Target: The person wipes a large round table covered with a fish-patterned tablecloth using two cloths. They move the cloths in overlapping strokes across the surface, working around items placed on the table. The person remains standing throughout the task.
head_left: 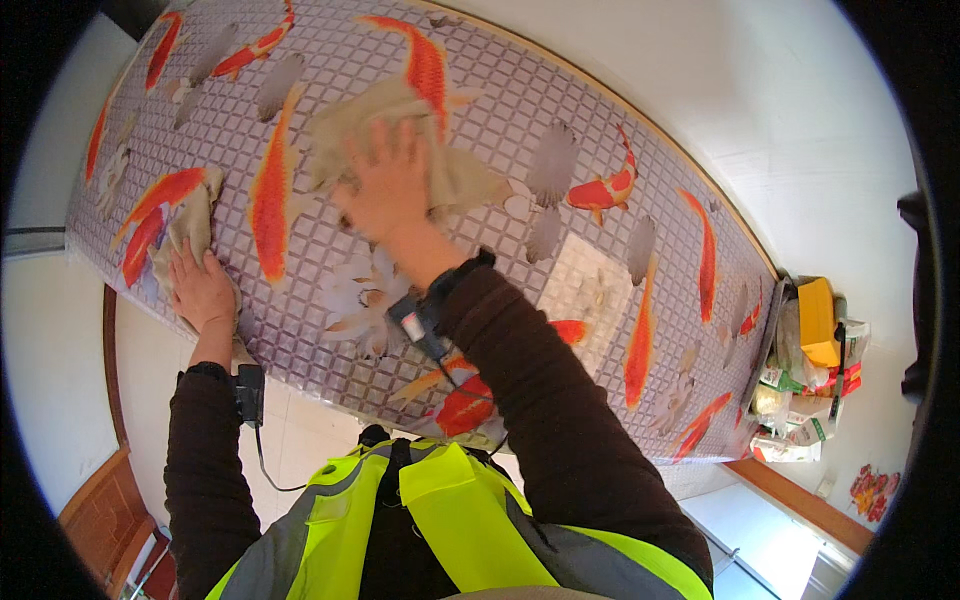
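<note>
A koi-patterned sheet point(480, 270) with red-orange fish on a lattice covers the long table. Spread fingers of my right hand point(388, 180) press flat on a crumpled beige cloth point(465, 185), left of the table's middle; the hand is slightly blurred. Toward the left near edge, my left hand point(203, 290) rests with its fingers stretched out over a second beige cloth point(198, 215). Part of that cloth bunches under the palm and hangs at the table edge. Both hands are open, and what lies beneath the palms is hidden.
A white wall point(780, 120) runs along the table's far side. At the right end stand bagged and boxed goods, with a yellow box point(818, 322) on top. Black devices point(420, 325) with cables are strapped to both wrists. A wooden door point(105, 525) is at lower left.
</note>
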A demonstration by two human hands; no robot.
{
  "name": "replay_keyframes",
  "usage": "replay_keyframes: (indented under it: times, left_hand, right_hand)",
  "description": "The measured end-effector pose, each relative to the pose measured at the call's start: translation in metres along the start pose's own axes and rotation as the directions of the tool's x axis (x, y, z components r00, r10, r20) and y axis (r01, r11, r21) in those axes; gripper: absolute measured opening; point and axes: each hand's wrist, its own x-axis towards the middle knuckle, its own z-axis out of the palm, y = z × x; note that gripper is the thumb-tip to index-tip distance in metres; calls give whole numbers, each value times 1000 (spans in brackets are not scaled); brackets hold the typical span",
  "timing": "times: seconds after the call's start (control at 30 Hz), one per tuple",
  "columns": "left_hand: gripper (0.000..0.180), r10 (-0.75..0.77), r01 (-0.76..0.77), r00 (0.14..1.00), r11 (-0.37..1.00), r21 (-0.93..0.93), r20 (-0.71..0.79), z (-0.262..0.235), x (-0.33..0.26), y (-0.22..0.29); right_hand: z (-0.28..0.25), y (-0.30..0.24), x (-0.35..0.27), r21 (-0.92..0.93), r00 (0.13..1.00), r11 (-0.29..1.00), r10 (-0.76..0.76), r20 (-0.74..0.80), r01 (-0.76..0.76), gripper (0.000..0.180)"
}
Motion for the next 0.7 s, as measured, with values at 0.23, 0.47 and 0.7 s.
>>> replay_keyframes:
  times: [0.23, 0.47, 0.7]
  left_hand:
    - [55, 31, -30, 999, 999, -41, 25, 14, 10, -16]
    - [56, 37, -36, 999, 999, -23, 30, 21, 15, -22]
    - [55, 24, -22, 998, 999, -32, 58, 14, 13, -16]
  right_hand:
    - [-40, 50, -21, 21, 987, 989, -145, 65, 144, 66]
    - [-152, 219, -92, -327, 970, 920, 240, 44, -214, 64]
    - [-241, 329, -285, -425, 700, 563, 635, -326, -709, 46]
